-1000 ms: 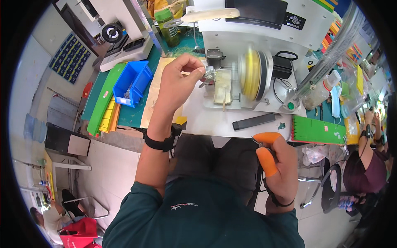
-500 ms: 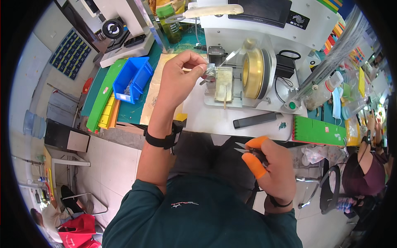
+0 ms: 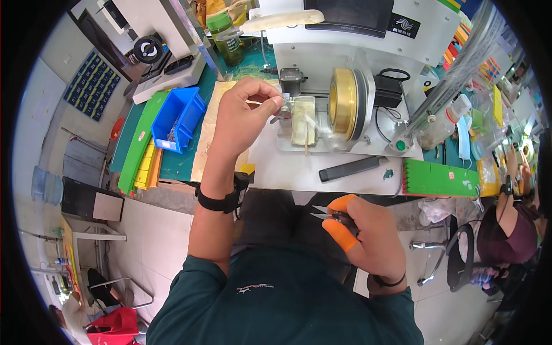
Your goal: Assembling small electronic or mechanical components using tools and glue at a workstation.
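Note:
My left hand [image 3: 244, 118] is raised over the front of a white bench machine, thumb and fingertips pinched together. Whatever lies in that pinch is too fine to make out. Just right of the fingertips are a small metal fitting and a pale rectangular block [image 3: 300, 133] on the machine, with a gold-coloured wire spool [image 3: 341, 104] beyond. Lower down, above my lap, my right hand [image 3: 372, 234] is closed around small pointed snips [image 3: 319, 210]. Their blades point left, slightly apart. Orange finger cots cover its thumb and forefinger.
A blue bin [image 3: 179, 119] with small metal bits stands left, beside green and yellow strips. A dark grey bar [image 3: 352, 170] lies near the bench's front edge; a green block [image 3: 440, 178] is farther right. A white-handled tool [image 3: 282, 22] hangs above. Another person sits far right.
The view has shifted slightly, so the bench appears farther left. My right hand has moved a little left with the snips. A pale slim piece by the spool has swung downward.

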`<action>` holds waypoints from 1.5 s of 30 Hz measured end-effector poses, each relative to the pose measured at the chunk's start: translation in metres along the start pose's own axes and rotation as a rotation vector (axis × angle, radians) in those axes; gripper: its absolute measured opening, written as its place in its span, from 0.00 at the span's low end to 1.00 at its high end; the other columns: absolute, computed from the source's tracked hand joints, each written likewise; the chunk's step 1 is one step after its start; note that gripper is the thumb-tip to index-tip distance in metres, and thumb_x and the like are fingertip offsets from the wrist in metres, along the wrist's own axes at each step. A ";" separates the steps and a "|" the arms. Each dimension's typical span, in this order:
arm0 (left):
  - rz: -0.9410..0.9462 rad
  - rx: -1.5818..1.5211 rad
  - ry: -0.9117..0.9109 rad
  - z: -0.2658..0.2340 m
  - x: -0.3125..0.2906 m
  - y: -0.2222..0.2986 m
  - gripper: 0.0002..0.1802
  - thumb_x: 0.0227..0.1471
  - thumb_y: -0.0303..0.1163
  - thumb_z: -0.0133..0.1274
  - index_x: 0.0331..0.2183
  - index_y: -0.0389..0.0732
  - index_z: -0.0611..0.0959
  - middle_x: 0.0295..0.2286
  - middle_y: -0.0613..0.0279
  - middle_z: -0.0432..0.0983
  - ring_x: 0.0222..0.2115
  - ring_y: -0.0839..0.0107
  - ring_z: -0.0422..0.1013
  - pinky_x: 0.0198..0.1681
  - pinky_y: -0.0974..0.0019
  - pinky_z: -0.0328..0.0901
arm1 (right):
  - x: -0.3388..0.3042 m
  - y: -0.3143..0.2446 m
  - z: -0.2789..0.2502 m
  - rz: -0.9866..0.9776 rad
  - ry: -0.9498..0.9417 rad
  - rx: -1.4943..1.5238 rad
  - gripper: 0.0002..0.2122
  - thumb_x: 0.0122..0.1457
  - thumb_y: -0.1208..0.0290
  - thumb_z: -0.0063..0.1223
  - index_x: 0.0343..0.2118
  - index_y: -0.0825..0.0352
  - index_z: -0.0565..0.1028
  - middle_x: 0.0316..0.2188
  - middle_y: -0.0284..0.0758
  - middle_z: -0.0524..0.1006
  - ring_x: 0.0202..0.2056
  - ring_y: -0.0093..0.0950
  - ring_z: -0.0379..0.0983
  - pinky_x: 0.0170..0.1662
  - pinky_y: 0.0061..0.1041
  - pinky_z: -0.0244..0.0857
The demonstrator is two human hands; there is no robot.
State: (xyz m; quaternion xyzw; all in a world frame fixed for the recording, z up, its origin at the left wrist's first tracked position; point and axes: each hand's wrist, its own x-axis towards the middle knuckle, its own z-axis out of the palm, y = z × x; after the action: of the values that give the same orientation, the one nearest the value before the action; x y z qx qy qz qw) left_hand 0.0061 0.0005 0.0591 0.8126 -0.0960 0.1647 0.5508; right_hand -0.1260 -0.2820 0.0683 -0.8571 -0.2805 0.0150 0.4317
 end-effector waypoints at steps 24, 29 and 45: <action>-0.003 -0.039 0.025 0.004 0.000 0.003 0.01 0.53 0.21 0.61 0.31 0.34 0.85 0.33 0.64 0.77 0.30 0.74 0.77 0.37 0.70 0.71 | 0.001 -0.001 -0.001 0.006 -0.010 0.015 0.11 0.56 0.72 0.68 0.39 0.67 0.78 0.28 0.39 0.79 0.26 0.38 0.77 0.30 0.31 0.67; -0.001 0.028 0.010 0.004 -0.001 0.006 0.02 0.57 0.22 0.60 0.33 0.34 0.85 0.34 0.64 0.76 0.32 0.74 0.77 0.39 0.70 0.71 | 0.001 0.000 0.001 0.012 -0.043 0.013 0.12 0.56 0.73 0.68 0.40 0.68 0.78 0.28 0.39 0.79 0.27 0.38 0.77 0.30 0.31 0.67; 0.025 0.017 0.032 0.005 0.000 0.001 0.02 0.54 0.22 0.61 0.32 0.35 0.84 0.35 0.64 0.76 0.36 0.75 0.76 0.40 0.68 0.73 | 0.001 -0.004 0.008 -0.022 -0.104 0.007 0.13 0.57 0.71 0.68 0.41 0.69 0.76 0.27 0.39 0.77 0.26 0.39 0.76 0.29 0.32 0.66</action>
State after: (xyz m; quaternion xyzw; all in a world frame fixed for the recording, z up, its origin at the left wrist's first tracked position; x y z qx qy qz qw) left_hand 0.0067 -0.0049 0.0578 0.8132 -0.0960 0.1852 0.5433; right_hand -0.1290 -0.2738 0.0671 -0.8506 -0.3117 0.0557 0.4197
